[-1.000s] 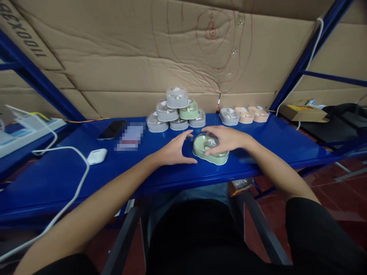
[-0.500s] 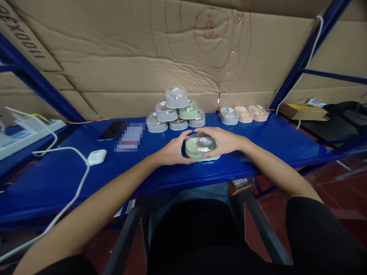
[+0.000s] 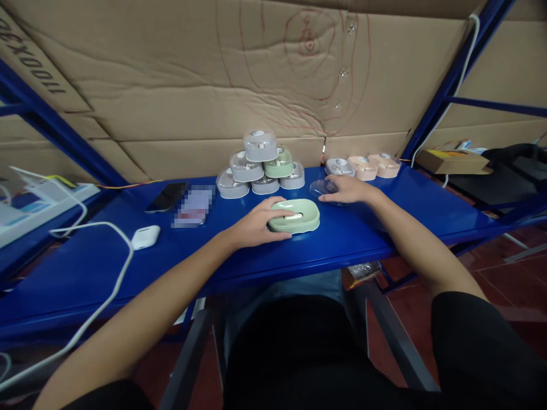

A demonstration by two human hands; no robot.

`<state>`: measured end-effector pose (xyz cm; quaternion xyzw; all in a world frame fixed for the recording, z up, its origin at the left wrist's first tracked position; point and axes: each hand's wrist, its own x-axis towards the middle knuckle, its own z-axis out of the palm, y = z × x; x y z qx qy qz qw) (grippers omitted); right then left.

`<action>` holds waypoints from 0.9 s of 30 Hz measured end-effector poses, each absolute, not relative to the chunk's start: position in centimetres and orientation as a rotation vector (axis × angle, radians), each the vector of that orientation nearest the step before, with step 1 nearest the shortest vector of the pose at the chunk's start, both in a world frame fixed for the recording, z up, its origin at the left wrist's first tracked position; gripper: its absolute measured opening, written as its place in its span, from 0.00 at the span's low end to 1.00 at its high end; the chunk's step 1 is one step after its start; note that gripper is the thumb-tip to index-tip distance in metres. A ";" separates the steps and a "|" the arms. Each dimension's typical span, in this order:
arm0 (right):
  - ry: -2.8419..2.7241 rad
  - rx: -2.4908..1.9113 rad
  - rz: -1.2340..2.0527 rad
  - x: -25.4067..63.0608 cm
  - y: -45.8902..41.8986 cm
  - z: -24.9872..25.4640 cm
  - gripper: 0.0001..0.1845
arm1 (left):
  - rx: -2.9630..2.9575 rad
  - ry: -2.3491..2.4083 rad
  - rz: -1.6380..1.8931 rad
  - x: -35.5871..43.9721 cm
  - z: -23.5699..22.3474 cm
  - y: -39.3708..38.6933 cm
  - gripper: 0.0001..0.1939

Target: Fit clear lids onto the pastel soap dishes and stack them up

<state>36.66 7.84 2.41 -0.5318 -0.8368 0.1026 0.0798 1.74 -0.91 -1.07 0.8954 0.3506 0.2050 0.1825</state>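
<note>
A light green oval plastic box (image 3: 308,212) lies on the blue table, its top uncovered, with a small white piece in its middle. My left hand (image 3: 260,223) is curled around the box's left end, thumb reaching over the rim. Just behind and to the right, my right hand (image 3: 348,189) grips a clear plastic lid (image 3: 318,188) low over the table. I cannot tell whether the lid touches the tabletop. Beyond it stand a grey box (image 3: 340,167) and peach boxes (image 3: 363,168) with clear lids, in a row.
A pyramid of lidded boxes, mostly grey (image 3: 233,185) with one green (image 3: 278,165), stands at the back. Leftward lie a black phone (image 3: 164,198), a blurred-out flat item (image 3: 193,206), a white earbud case (image 3: 146,236) and a white cable (image 3: 122,267). Cardboard (image 3: 171,114) lines the back.
The clear lid has come off the green box; my right hand has carried it away to the right and back. My left hand has stayed on the box.
</note>
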 end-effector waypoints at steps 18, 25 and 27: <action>-2.603 -1.575 0.259 36.3 7.7 2.3 0.50 | 2.453 1.207 0.932 0.6 -1.1 0.5 0.31; -2.600 -1.547 0.296 36.7 8.0 2.2 0.51 | 2.435 1.425 0.766 -1.6 -0.6 2.0 0.30; -2.602 -1.546 0.287 36.8 8.1 2.1 0.51 | 2.427 1.432 0.711 -1.7 -0.7 2.1 0.33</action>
